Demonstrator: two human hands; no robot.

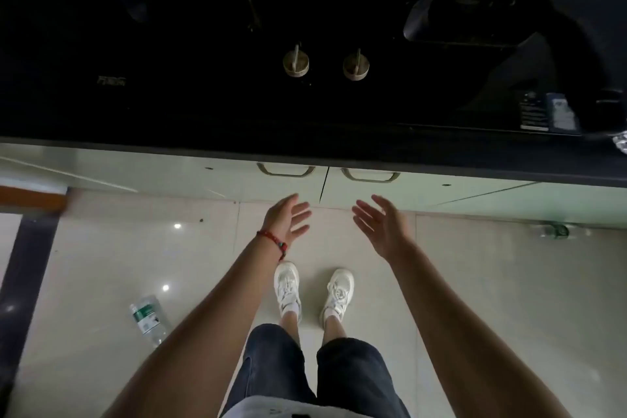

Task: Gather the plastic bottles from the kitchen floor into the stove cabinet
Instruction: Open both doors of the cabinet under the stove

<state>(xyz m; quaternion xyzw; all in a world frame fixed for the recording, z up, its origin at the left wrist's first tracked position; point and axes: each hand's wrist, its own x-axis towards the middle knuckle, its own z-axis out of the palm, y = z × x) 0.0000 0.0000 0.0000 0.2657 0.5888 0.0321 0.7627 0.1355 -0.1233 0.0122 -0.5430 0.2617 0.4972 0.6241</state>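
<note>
Head view looks straight down past the dark stove surface edge to two shut cabinet doors, their handles side by side under the overhang. Pale floor tiles lie wide on both sides of the white shoes. Left hand and right hand hang spread, palms facing, holding nothing, just before the doors. One plastic bottle lies on the floor, well left of the left forearm; another bottle lies far right against the cabinet base.
</note>
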